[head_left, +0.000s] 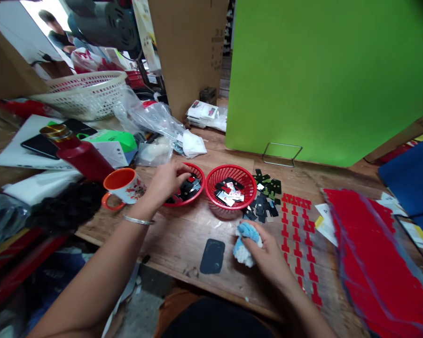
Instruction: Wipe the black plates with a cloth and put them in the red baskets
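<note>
My left hand (167, 180) reaches into the left red basket (197, 172), its fingers curled over the small black and red pieces inside; what it grips is hidden. My right hand (264, 253) is closed on a blue and white fluffy cloth (245, 241) just above the wooden table. A dark grey flat pad (212, 256) lies on the table to the left of the cloth. The right red basket (231, 174) holds small black, white and red pieces.
Black cut-out shapes (264, 197) and rows of red T-shaped pieces (298, 230) lie to the right. Red sheets (373, 253) lie at the far right. An orange mug (121, 188), a red bottle (82, 157), plastic bags, a white basket (84, 91) and a green board (324, 80) surround the work spot. A person sits far back left.
</note>
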